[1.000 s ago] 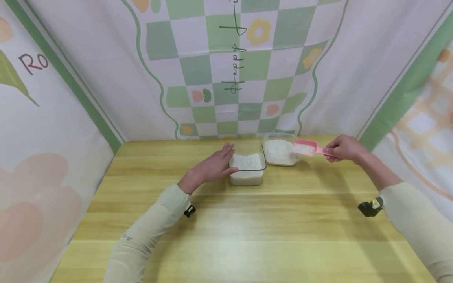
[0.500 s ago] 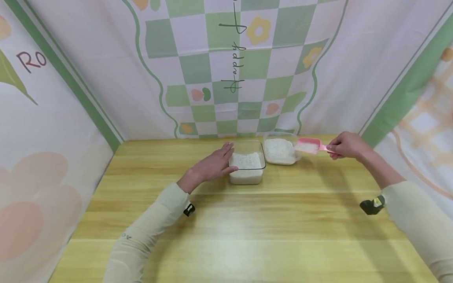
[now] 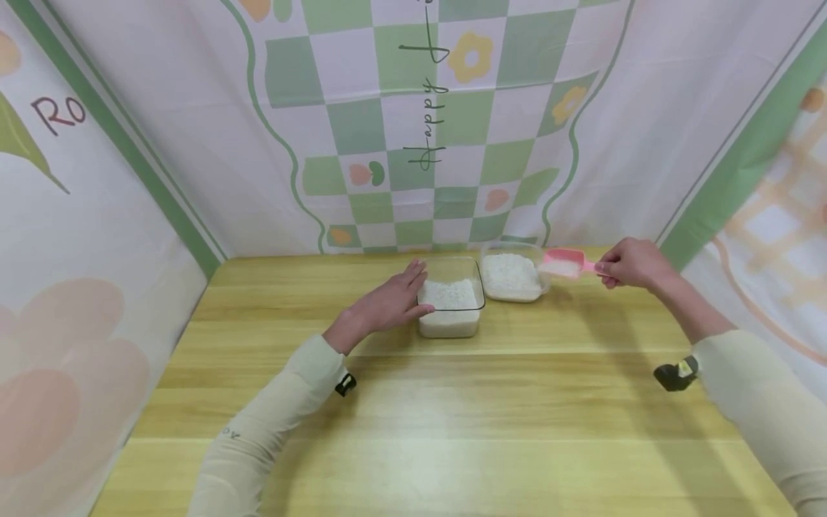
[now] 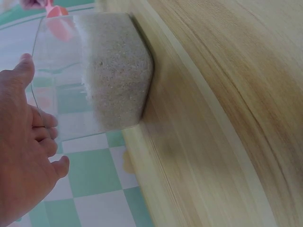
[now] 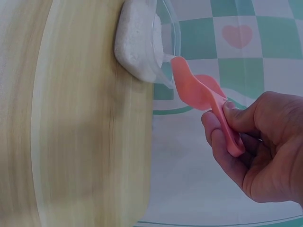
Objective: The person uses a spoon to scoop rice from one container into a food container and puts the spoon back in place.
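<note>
- Setting: light wooden table (image 3: 452, 402) enclosed on three sides by a hanging cloth backdrop (image 3: 452, 129) printed with green-and-white checks and flowers.
- Two clear plastic containers stand side by side near the far edge of the table, close together; whether they touch cannot be told.
- Left container (image 3: 451, 305): squarish, partly filled with white rice; in the left wrist view the grain reaches roughly halfway up the wall.
- Right container (image 3: 512, 273): also holds white rice, heaped near its rim.
- Left hand (image 3: 390, 305): fingers straight and relaxed, laid flat against the left wall of the left container, gripping nothing.
- Right hand (image 3: 633, 264): thumb and curled fingers pinch the handle of a pink plastic scoop (image 3: 563, 263).
- Scoop: bowl carries a load of white rice and is held at the right rim of the right container, above the table.
- Both arms wear pale beige sleeves, each with a small black device at the wrist.
</note>
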### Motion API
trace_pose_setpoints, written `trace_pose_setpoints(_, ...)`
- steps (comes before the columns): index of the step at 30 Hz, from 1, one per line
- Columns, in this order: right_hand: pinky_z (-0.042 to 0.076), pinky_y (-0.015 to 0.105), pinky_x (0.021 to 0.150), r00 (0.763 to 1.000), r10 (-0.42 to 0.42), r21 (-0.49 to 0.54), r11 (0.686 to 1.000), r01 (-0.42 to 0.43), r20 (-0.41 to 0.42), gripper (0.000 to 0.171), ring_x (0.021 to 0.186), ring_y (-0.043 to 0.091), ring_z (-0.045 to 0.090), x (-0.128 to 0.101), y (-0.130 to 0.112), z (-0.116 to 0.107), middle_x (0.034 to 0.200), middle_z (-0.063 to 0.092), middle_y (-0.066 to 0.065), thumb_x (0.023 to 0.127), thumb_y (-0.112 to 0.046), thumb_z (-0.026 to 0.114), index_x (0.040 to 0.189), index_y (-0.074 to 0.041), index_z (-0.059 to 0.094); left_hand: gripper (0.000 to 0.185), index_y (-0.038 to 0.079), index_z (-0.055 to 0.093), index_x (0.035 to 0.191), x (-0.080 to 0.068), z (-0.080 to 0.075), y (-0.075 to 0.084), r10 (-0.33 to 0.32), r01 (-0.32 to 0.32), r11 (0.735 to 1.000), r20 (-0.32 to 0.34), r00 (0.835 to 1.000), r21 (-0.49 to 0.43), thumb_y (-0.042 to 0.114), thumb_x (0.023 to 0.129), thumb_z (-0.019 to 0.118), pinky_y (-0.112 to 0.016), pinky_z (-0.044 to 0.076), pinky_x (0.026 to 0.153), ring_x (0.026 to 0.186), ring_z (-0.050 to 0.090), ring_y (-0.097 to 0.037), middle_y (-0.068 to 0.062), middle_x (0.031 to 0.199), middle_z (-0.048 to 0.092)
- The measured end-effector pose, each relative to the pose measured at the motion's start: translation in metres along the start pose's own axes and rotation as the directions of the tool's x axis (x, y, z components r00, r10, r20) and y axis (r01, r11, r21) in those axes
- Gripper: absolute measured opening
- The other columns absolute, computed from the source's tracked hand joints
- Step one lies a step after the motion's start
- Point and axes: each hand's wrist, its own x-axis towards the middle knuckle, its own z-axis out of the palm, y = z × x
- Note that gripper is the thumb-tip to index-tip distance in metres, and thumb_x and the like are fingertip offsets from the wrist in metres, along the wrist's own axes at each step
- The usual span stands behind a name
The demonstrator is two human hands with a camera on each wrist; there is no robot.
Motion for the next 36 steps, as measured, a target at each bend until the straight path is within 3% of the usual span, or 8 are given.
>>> trace_pose_setpoints(16, 0.061, 0.039, 0.068, 1.000, -0.016, -0.066, 0.998, 0.017, 0.014, 0.030, 0.065, 0.013, 0.068, 0.002, -0.005, 0.007, 0.073, 0.072, 0.006, 0.098, -0.011, 0.059, 0.107, 0.017, 0.066, 0.080, -0.007, 0.018, 0.156, 0.000, -0.002, 0.000, 0.001, -0.001, 1.000, 0.009, 1.000, 0.010, 0.054, 0.106, 0.034, -0.044, 0.019, 0.126, 0.156, 0.004, -0.030, -0.020, 0.167, 0.006)
trace_pose_setpoints(24, 0.061, 0.039, 0.068, 0.999, -0.040, -0.078, 0.996, 0.040, 0.005, 0.030, 0.063, 0.013, 0.067, 0.004, -0.008, 0.007, 0.072, 0.072, 0.006, 0.098, -0.011, 0.060, 0.106, 0.017, 0.067, 0.080, -0.007, 0.020, 0.156, 0.000, -0.002, 0.001, 0.003, -0.003, 1.000, 0.008, 1.000, 0.017, 0.053, 0.106, 0.035, -0.044, 0.020, 0.126, 0.156, 0.006, -0.031, -0.022, 0.167, 0.009)
trace_pose_setpoints(36, 0.058, 0.050, 0.075, 0.999, -0.049, -0.138, 0.989, 0.048, -0.005, 0.029, 0.064, 0.015, 0.068, 0.004, -0.018, 0.011, 0.074, 0.073, 0.008, 0.098, -0.012, 0.059, 0.106, 0.014, 0.068, 0.079, -0.007, 0.018, 0.156, 0.000, -0.003, 0.002, 0.000, -0.001, 1.000, 0.014, 1.000, 0.012, 0.052, 0.106, 0.035, -0.043, 0.018, 0.127, 0.156, 0.005, -0.030, -0.021, 0.167, 0.008)
